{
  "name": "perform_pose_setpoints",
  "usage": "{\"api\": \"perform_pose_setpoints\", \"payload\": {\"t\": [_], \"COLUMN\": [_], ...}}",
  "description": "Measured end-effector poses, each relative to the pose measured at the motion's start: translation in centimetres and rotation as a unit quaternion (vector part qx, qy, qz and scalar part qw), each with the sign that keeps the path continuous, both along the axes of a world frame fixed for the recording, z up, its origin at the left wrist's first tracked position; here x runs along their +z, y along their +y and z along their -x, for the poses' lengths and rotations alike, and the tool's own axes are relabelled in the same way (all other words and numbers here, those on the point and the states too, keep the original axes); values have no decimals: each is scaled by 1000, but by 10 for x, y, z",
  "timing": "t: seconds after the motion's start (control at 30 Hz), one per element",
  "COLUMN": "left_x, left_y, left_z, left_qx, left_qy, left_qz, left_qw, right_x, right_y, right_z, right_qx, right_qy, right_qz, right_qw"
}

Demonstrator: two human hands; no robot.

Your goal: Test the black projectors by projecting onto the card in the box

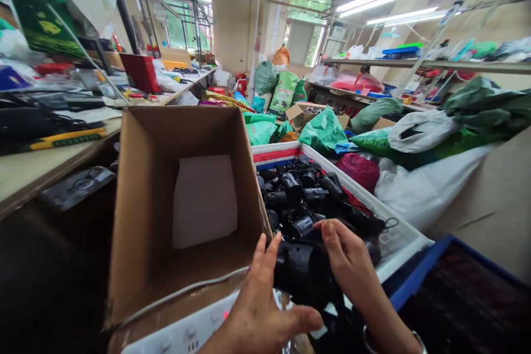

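My right hand [348, 263] is curled over the top of a black plastic appliance [302, 275], its fingers bent down onto the casing. My left hand [259, 312] is spread wide against the side nearest the box, with the thumb stretched out below the appliance. I can't tell whether the left hand is gripping or only steadying it. The appliance sits between my hands, just above the edge of a white plastic crate [352, 163].

The crate runs forward beyond my right hand, and a heap of similar black appliances with cords [301, 193] lies in it. A maroon bag [359, 171] sits just past the heap. Immediately left of my hands stands an open cardboard box [143, 177], with a white sheet [204, 202] lying on its bottom. Below my left hand is a white panel with round knobs [186, 334]. Beyond my right hand, a blue-rimmed crate [452, 287] sits low. Farther ahead, green plastic sacks [323, 131] and cardboard cartons [302, 113] fill the floor. A cluttered workbench [50, 171] runs along the left, and a loaded shelf [427, 64] runs along the right.
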State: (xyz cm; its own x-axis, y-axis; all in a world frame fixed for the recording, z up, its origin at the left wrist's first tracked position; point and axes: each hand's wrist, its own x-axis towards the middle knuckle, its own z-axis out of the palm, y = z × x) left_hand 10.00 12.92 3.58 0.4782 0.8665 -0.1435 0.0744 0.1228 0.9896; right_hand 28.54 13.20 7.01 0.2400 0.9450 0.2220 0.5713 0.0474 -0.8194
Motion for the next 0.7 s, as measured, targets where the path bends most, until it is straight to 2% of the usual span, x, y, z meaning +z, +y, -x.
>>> {"api": "perform_pose_setpoints", "payload": {"t": [0.1, 0.2, 0.27, 0.37, 0.47, 0.53, 0.6, 0.7], "left_x": [-5, -15, -18, -13, -2, 1, -3, -23], "left_y": [-10, -20, -28, -41, -49, -49, -46, -37], "left_z": [13, 26, 30, 29, 28, 30, 36, 47], "left_qx": [20, 37, 55, 29, 32, 38, 48, 76], "left_qy": [104, 112, 116, 160, 180, 150, 83, -11], "left_qz": [30, 48, 10, -24, -57, -85, -48, 97], "left_qw": [994, 992, 992, 986, 982, 984, 994, 992], "right_x": [-16, -37, -50, -63, -66, -67, -70, -80], "right_y": [-17, -26, -30, -34, -37, -38, -37, -36], "right_z": [17, 31, 42, 59, 69, 70, 67, 59], "right_qx": [65, 58, 24, 12, 25, 24, 18, 17], "right_qy": [45, 74, 48, 33, 61, 78, 104, 163], "right_qz": [66, 110, 97, 50, 21, 13, 10, 22], "right_qw": [995, 989, 994, 998, 998, 997, 994, 986]}}
